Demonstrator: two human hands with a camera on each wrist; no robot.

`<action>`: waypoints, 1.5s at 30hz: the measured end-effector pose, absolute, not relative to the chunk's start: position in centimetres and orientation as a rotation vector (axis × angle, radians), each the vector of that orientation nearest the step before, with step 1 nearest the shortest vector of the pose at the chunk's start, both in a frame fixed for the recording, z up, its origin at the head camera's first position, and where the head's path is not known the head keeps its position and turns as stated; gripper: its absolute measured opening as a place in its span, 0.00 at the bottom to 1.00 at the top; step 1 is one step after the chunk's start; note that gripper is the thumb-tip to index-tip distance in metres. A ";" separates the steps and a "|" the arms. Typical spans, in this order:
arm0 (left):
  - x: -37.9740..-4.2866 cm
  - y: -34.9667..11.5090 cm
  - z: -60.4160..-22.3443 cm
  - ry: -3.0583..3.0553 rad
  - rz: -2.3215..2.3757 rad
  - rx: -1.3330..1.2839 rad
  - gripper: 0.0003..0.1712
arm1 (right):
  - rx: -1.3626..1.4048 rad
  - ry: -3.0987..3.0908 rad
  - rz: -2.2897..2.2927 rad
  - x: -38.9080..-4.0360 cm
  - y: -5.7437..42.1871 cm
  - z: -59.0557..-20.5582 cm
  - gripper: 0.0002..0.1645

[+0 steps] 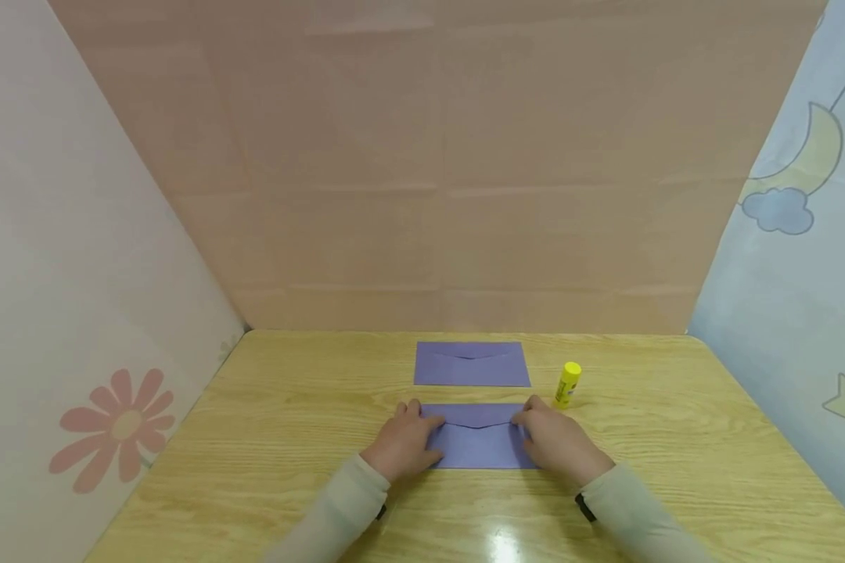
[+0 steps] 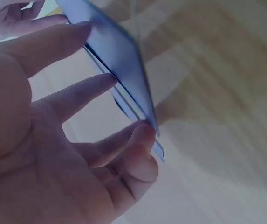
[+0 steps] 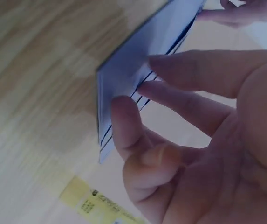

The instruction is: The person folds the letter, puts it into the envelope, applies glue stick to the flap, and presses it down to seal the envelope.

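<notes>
A purple envelope lies crosswise in front of me, its pointed flap folded down at the top. My left hand is at its left end, thumb on the body and index fingertip by the flap's edge. At the opposite end my right hand touches the envelope in much the same way. In the left wrist view, the left hand's thumb and index finger reach onto the envelope, with other fingers bent at its end. The right wrist view shows the right hand's fingertips along the flap edges of the envelope.
Behind the first, a second purple envelope lies flat on the wooden table. A yellow glue stick stands just beyond my right hand. A brown sheet hangs along the table's back edge, with printed sheets at both sides.
</notes>
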State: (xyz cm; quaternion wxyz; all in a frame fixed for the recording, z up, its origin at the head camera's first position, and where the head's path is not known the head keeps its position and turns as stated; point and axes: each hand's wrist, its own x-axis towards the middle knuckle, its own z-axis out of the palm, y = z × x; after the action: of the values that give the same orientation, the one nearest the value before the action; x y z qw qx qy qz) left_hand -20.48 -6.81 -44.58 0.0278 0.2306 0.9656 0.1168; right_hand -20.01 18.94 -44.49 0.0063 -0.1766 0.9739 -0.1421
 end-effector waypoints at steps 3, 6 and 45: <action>-20.4 -6.4 -44.6 2.995 0.341 0.722 0.28 | -0.603 3.068 -0.448 -20.0 18.4 -44.7 0.14; -20.4 -5.6 -44.5 2.985 0.319 0.723 0.30 | -0.657 3.089 -0.430 -19.9 17.7 -44.9 0.14; -19.5 -4.4 -45.0 3.014 0.336 0.589 0.39 | -0.401 3.068 -0.232 -18.5 15.9 -44.8 0.31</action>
State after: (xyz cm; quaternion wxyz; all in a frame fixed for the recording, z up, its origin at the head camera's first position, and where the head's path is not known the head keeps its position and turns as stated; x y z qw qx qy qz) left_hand -19.53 -4.40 -45.04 0.0259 0.1905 0.9753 0.1088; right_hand -18.50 15.90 -44.81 0.0192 -0.1293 0.9886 -0.0748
